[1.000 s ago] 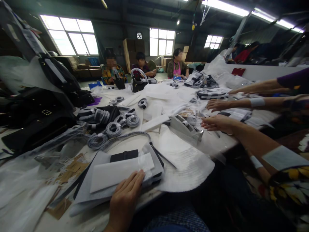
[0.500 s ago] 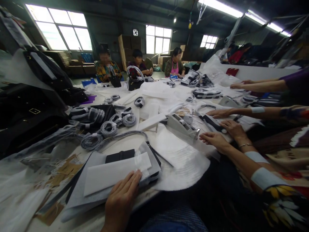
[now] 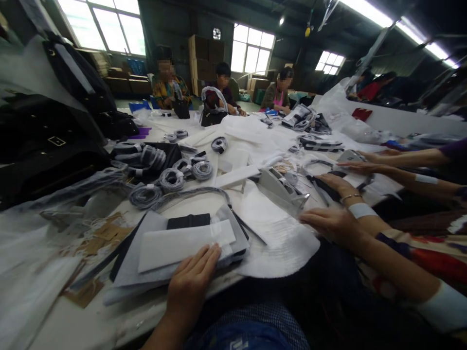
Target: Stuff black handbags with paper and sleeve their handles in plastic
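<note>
Table (image 3: pixel 116 323): my read, hold-and-tape step in hand at its near edge.

Bags (image 3: pixel 47 146), black, heaped at its left end. Can't see into any of them.

Pack (image 3: pixel 153 278) lies by the near edge, just left of my lap: pale wrap around something dark, black flap (image 3: pixel 188 221) showing on top, wrapped handle looping out behind. Rest of the contents hidden by the wrap.

Foam sheets (image 3: pixel 277 248) lie fanned just right of the pack; look to overhang the near edge.

Foam strip (image 3: pixel 182 248) sits on the pack, clear film or tape over its right end.

Dispenser (image 3: pixel 275 187), as I take it: grey, past the foam sheets, metal tip toward the right. What sits in its cradle is too small to make out.

Left hand (image 3: pixel 193 279) flat on the pack, fingers together, pressing, not gripping. Right hand (image 3: pixel 330 226) near the dispenser's tip; blurred, can't tell if there's tape in it. Next move calls for steady left pressure so the strip doesn't skid, and a clean piece off the tip, clear of the neighbour's hand (image 3: pixel 333 184) just beyond.

Coils (image 3: pixel 172 188) behind the pack, banded, in pale wrap.

Tags (image 3: pixel 105 231), brown, loose left of the pack, not in anything I can see.
</note>
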`<control>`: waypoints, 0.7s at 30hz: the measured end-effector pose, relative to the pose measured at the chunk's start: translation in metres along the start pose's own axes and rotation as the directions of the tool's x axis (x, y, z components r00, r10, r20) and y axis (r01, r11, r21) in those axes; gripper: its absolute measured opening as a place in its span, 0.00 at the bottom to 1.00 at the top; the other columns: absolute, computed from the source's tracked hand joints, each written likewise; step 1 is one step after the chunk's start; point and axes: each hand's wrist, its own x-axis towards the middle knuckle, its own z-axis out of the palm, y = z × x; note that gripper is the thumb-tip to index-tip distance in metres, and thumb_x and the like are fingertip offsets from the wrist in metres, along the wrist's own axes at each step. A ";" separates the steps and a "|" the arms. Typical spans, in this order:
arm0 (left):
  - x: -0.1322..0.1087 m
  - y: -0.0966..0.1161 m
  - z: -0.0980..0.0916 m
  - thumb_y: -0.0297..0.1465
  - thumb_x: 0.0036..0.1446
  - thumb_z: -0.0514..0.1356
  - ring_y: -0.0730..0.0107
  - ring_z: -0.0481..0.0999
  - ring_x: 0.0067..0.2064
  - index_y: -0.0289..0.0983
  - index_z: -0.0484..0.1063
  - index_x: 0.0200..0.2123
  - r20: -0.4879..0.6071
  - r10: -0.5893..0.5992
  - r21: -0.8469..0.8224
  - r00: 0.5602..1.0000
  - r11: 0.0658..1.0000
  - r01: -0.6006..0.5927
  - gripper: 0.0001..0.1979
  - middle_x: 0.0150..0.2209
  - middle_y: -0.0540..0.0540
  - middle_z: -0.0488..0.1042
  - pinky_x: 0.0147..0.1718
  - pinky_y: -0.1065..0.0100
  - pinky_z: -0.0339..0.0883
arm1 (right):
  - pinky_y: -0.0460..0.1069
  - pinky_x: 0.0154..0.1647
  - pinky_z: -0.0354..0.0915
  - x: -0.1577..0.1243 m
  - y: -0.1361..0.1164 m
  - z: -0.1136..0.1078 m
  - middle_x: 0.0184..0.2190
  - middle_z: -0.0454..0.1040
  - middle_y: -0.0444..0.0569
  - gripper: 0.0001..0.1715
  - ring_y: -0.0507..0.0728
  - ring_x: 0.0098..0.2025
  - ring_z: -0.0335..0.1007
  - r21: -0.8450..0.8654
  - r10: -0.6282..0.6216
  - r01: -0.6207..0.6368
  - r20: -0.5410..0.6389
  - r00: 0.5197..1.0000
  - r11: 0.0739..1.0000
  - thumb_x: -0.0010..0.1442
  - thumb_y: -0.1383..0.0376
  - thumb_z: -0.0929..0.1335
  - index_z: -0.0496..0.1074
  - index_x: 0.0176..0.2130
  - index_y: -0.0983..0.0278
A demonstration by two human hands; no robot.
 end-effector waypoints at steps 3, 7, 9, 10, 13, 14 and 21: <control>0.002 0.003 0.000 0.25 0.70 0.52 0.61 0.79 0.51 0.37 0.73 0.53 -0.027 -0.054 -0.049 0.998 0.997 0.052 0.14 0.52 0.49 0.78 0.44 0.62 0.69 | 0.45 0.34 0.65 0.045 -0.043 0.005 0.33 0.79 0.50 0.11 0.52 0.33 0.75 0.127 -0.175 0.167 0.060 0.983 0.978 0.69 0.66 0.64 0.76 0.41 0.63; 0.002 0.006 0.000 0.27 0.71 0.49 0.62 0.78 0.52 0.37 0.74 0.52 0.002 -0.088 -0.092 0.996 0.992 0.088 0.15 0.52 0.48 0.78 0.44 0.61 0.69 | 0.46 0.31 0.60 0.105 -0.086 0.024 0.28 0.76 0.47 0.13 0.51 0.29 0.71 0.268 -0.337 0.279 0.205 0.919 0.922 0.69 0.61 0.64 0.75 0.36 0.62; 0.002 0.007 0.000 0.27 0.72 0.48 0.62 0.78 0.52 0.37 0.73 0.53 0.010 -0.098 -0.096 0.995 0.991 0.098 0.16 0.53 0.49 0.78 0.44 0.61 0.69 | 0.46 0.29 0.57 0.133 -0.099 0.038 0.28 0.76 0.46 0.15 0.51 0.29 0.71 0.285 -0.393 0.316 0.275 0.877 0.905 0.69 0.59 0.64 0.74 0.34 0.62; 0.002 0.007 0.000 0.27 0.72 0.47 0.62 0.78 0.52 0.37 0.73 0.52 0.002 -0.100 -0.096 0.995 0.990 0.099 0.16 0.53 0.49 0.78 0.44 0.61 0.69 | 0.46 0.28 0.55 0.146 -0.103 0.044 0.28 0.76 0.46 0.15 0.51 0.29 0.71 0.283 -0.414 0.331 0.316 0.854 0.900 0.68 0.59 0.65 0.74 0.33 0.62; 0.003 0.008 0.000 0.26 0.71 0.48 0.62 0.78 0.51 0.36 0.73 0.52 -0.037 -0.103 -0.100 0.994 0.990 0.099 0.15 0.52 0.48 0.78 0.44 0.62 0.69 | 0.47 0.26 0.50 0.180 -0.111 0.063 0.30 0.78 0.46 0.12 0.53 0.31 0.72 0.238 -0.440 0.371 0.466 0.767 0.898 0.65 0.59 0.68 0.74 0.32 0.62; 0.003 0.008 0.000 0.26 0.71 0.49 0.62 0.78 0.51 0.36 0.73 0.52 -0.045 -0.104 -0.103 0.994 0.990 0.099 0.15 0.51 0.48 0.79 0.44 0.62 0.69 | 0.47 0.26 0.49 0.189 -0.112 0.068 0.31 0.78 0.46 0.11 0.53 0.31 0.72 0.219 -0.437 0.381 0.522 0.732 0.898 0.64 0.60 0.68 0.75 0.32 0.62; 0.001 0.008 0.003 0.26 0.71 0.49 0.62 0.78 0.52 0.34 0.75 0.50 -0.079 -0.116 -0.136 0.990 0.985 0.104 0.15 0.51 0.44 0.79 0.45 0.63 0.69 | 0.47 0.25 0.47 0.230 -0.129 0.084 0.34 0.81 0.49 0.10 0.57 0.35 0.75 0.138 -0.389 0.468 0.776 0.497 0.873 0.62 0.57 0.71 0.79 0.38 0.60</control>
